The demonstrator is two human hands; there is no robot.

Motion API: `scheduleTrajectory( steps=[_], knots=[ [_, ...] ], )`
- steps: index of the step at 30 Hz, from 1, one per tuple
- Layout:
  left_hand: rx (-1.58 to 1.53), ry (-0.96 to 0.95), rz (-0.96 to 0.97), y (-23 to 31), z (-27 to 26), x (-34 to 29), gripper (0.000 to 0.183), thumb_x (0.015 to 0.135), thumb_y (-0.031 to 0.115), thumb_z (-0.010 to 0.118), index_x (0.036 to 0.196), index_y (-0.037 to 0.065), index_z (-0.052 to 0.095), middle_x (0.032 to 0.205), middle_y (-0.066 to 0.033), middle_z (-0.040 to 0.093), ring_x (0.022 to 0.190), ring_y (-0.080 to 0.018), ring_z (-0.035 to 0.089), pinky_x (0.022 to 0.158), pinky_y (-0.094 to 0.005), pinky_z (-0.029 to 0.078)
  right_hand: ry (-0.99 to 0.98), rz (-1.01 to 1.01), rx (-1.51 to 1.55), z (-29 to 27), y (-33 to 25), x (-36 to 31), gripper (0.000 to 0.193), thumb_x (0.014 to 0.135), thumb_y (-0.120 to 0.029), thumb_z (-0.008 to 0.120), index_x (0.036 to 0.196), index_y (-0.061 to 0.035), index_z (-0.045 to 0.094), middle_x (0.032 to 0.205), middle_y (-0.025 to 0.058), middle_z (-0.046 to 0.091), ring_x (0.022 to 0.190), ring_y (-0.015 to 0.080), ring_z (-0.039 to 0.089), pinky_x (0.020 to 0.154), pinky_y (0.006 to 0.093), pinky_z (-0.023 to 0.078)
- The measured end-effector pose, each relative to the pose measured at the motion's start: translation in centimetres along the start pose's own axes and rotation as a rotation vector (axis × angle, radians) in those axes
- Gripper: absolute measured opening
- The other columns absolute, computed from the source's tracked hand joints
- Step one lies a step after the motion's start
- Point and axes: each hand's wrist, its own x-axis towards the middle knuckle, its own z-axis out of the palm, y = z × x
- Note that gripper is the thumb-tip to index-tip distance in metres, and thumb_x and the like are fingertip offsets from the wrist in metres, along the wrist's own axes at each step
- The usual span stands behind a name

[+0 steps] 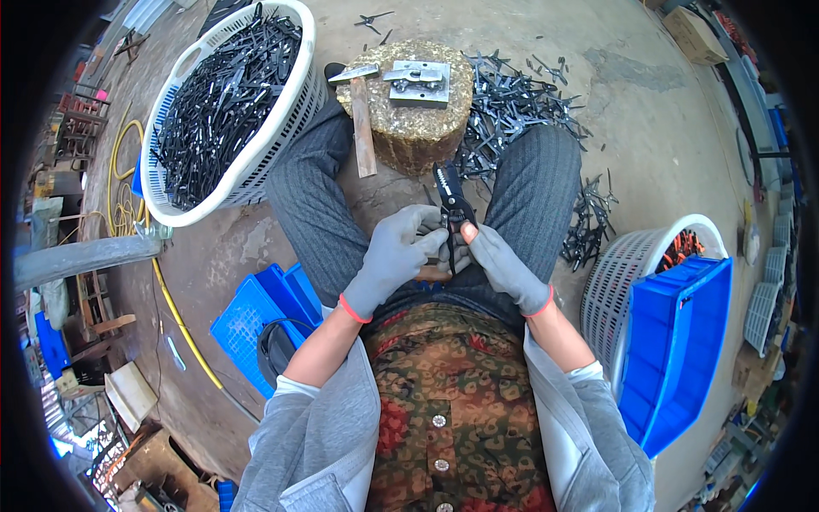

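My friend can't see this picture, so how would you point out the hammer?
Find the round, speckled stump near the picture's top centre. On its left lies the hammer, handle jutting past the near edge. That long wooden handle sets it apart from the squat metal block beside it.

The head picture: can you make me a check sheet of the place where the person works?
Surface: round stump bearing a hammer and a metal block.
Job's things: black pliers, jaws pointing away from the person.
Clutter: dark tools heaped on the floor.
Hands: both gloved; right hand grips the pliers, left hand at the handles.
Cables: yellow hose or cable, left floor.
Surroundings: full white basket left, blue crate right.
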Motion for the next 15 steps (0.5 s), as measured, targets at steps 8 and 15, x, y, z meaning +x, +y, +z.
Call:
scheduleTrajectory(
  steps=[8,15],
  knots=[
    [0.167,0.136,0.125,1.7,-0.6,-0.9,0.021,0.089,0.011,0.055,0.103,-0.005,0.06,0.092,-0.0071,0.061,0.087,-0.0123,0.059,0.076,-0.0259,0.047,-0.134,0.19,0.114,0.4,-0.7,0.4,0.029,0.096,-0.03,0.046,0.099,-0.0023,0.055,0.069,0.0052,0.057,0.054,0.0135,0.055,0.052,0.0248,0.044],
    [0.02,0.133,-0.109,3.6,0.9,-1.7,0.018,0.088,0.014,0.057,0.095,-0.003,0.061,0.089,-0.0065,0.062,0.079,-0.0171,0.063,0.07,-0.0311,0.05,-0.099,0.094,-0.063,0.9,-0.5,0.7,0.018,0.094,-0.022,0.05,0.095,-0.0037,0.052,0.068,0.0019,0.055,0.052,0.0081,0.053,0.046,0.0207,0.039]
  ],
)
